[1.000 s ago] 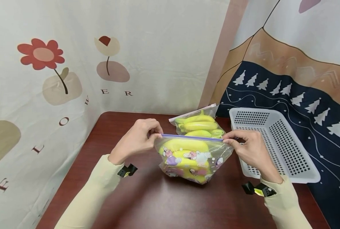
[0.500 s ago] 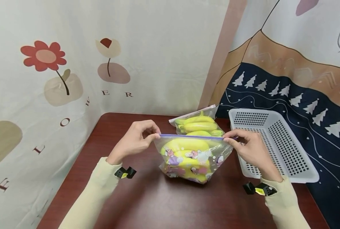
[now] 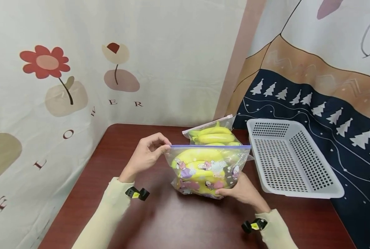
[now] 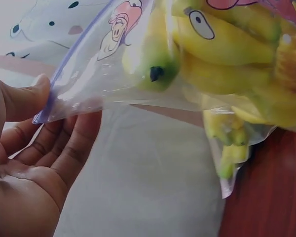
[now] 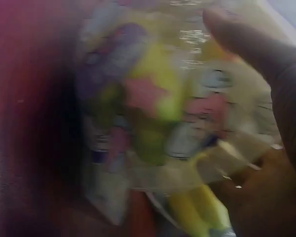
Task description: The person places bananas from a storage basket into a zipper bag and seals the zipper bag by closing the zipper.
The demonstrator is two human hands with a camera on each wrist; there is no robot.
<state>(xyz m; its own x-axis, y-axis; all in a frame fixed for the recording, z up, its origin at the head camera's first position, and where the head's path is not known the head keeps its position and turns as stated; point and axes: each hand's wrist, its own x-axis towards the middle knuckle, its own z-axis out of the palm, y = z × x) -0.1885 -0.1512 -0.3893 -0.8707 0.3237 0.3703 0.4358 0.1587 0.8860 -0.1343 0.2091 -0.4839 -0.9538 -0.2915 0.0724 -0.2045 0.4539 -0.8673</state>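
A clear zip-lock bag [image 3: 206, 169] with printed cartoon figures stands upright on the table, bulging with yellow bananas [image 4: 222, 44]. Its purple zip strip [image 3: 209, 147] runs straight along the top. My left hand [image 3: 147, 154] pinches the left end of that strip between thumb and fingers. Low on the bag's right side, my right hand [image 3: 245, 192] grips it, the thumb across the front and the other fingers hidden behind. In the left wrist view an orange bumpy piece [image 4: 291, 61] shows among the bananas. The right wrist view is blurred.
Right behind stands a second zip-lock bag [image 3: 207, 125] of bananas, with a pale pink strip. A white perforated basket [image 3: 335, 186] sits at the table's right side. Printed curtains [image 3: 172, 62] hang close along the back and sides of the dark red table [image 3: 172, 228].
My right hand has let go of the right end of the zip strip and moved down to the bag's lower right side. The left hand keeps its pinch on the left end.
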